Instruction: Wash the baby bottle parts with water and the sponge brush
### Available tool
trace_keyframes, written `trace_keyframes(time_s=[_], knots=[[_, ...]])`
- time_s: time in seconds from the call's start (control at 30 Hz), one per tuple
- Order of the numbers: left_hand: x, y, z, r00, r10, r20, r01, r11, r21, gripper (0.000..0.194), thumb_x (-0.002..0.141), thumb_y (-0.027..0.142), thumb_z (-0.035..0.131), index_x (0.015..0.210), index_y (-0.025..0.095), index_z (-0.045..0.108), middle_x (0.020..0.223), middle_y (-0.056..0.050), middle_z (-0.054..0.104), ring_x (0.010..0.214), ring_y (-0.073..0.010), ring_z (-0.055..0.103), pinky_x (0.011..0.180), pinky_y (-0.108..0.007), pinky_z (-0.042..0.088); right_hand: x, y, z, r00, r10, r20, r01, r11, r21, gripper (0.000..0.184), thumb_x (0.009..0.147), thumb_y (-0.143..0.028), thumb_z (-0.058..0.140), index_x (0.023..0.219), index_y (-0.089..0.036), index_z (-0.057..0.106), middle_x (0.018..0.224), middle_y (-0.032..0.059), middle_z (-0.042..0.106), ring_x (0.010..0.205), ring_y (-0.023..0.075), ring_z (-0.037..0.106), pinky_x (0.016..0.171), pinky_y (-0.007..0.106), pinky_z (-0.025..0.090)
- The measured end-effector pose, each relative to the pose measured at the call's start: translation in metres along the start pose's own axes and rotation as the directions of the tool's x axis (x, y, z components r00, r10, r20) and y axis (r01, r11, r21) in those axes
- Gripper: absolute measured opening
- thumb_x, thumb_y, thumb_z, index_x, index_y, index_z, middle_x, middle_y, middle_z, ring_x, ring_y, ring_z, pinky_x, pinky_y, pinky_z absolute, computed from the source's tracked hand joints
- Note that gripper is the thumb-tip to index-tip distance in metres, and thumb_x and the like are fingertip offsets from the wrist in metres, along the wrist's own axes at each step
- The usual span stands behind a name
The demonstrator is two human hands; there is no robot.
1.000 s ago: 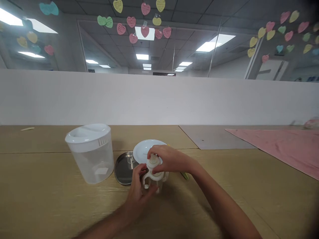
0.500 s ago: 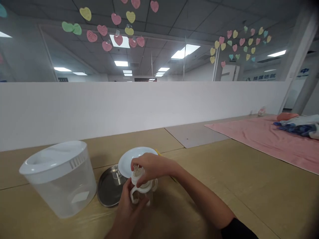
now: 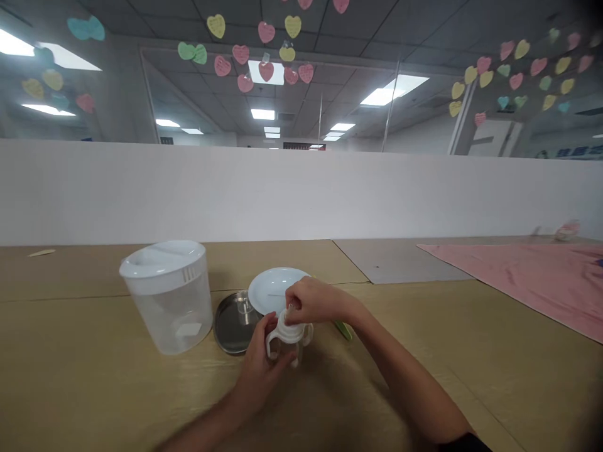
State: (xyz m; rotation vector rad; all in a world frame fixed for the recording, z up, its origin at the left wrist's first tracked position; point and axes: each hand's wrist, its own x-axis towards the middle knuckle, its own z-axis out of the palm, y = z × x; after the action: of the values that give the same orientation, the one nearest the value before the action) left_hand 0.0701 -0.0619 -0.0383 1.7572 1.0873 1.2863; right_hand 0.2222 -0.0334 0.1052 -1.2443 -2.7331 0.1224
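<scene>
Lidded bucket: on the desk, at ten o'clock from the bottle.
Metal tray: near nine o'clock, holding a small clear cup; close beside the left hand.
Left hand: curled round the bottle's side, gripping.
Two-handled bottle: upright between both hands.
White plate: twelve o'clock, just behind, leaving little room.
Right hand: fingers pinched on the bottle's top, partly hiding it.
Work: top being handled; seemingly calls for steady left support.
Green item: three o'clock.
Pink cloth: two o'clock, well apart.
</scene>
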Motion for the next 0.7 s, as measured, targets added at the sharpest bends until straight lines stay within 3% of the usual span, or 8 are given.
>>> trace_keyframes(time_s=[0.2,0.4,0.47,0.57,0.7], knots=[[-0.002,0.011,-0.005,0.999,0.038,0.017,-0.039,0.998,0.042,0.058,0.075,0.032,0.059,0.124,0.020,0.032,0.123,-0.010,0.047,0.115,-0.0229,0.043,0.096,-0.037,0.034,0.009,-0.018,0.012,0.977,0.179,-0.114,-0.205,0.938,-0.280,0.043,0.081,-0.049,0.044,0.064,-0.013,0.062,0.058,0.0083,0.058,0.054,0.0174,0.053,0.045,0.025,0.026],[0.000,0.009,-0.005,0.997,0.073,0.039,-0.074,0.997,0.020,0.056,0.075,0.030,0.059,0.124,0.020,0.034,0.124,-0.010,0.047,0.114,-0.0237,0.044,0.095,-0.038,0.035,0.007,-0.014,0.002,0.980,0.192,-0.057,-0.200,0.955,-0.220,0.066,0.078,-0.069,0.028,0.055,-0.015,0.058,0.051,0.0065,0.054,0.048,0.0152,0.049,0.045,0.026,0.025],[0.000,0.008,-0.005,0.997,0.064,0.035,-0.065,0.997,0.029,0.055,0.075,0.031,0.060,0.122,0.019,0.035,0.123,-0.011,0.048,0.112,-0.0243,0.045,0.095,-0.039,0.035,0.003,-0.009,-0.005,0.985,0.164,-0.061,-0.171,0.977,-0.128,0.064,0.078,-0.068,0.031,0.055,-0.016,0.058,0.051,0.0043,0.054,0.048,0.0131,0.047,0.045,0.025,0.024],[0.001,0.009,-0.006,0.999,0.043,0.030,-0.044,0.999,0.031,0.054,0.073,0.032,0.061,0.121,0.019,0.037,0.121,-0.010,0.049,0.111,-0.0249,0.046,0.094,-0.039,0.035,-0.002,-0.003,-0.012,0.991,0.088,-0.099,-0.086,0.996,0.032,0.042,0.076,-0.058,0.047,0.069,-0.019,0.062,0.062,0.0005,0.060,0.054,0.0117,0.049,0.047,0.023,0.027],[0.001,0.009,-0.006,0.999,0.033,0.032,-0.033,0.999,0.015,0.055,0.073,0.032,0.061,0.121,0.019,0.038,0.121,-0.010,0.049,0.111,-0.0253,0.046,0.094,-0.039,0.035,-0.004,-0.001,-0.012,0.991,0.059,-0.124,-0.050,0.996,0.073,0.015,0.073,-0.035,0.057,0.074,-0.020,0.058,0.070,-0.0013,0.061,0.058,0.0105,0.048,0.049,0.022,0.029]])
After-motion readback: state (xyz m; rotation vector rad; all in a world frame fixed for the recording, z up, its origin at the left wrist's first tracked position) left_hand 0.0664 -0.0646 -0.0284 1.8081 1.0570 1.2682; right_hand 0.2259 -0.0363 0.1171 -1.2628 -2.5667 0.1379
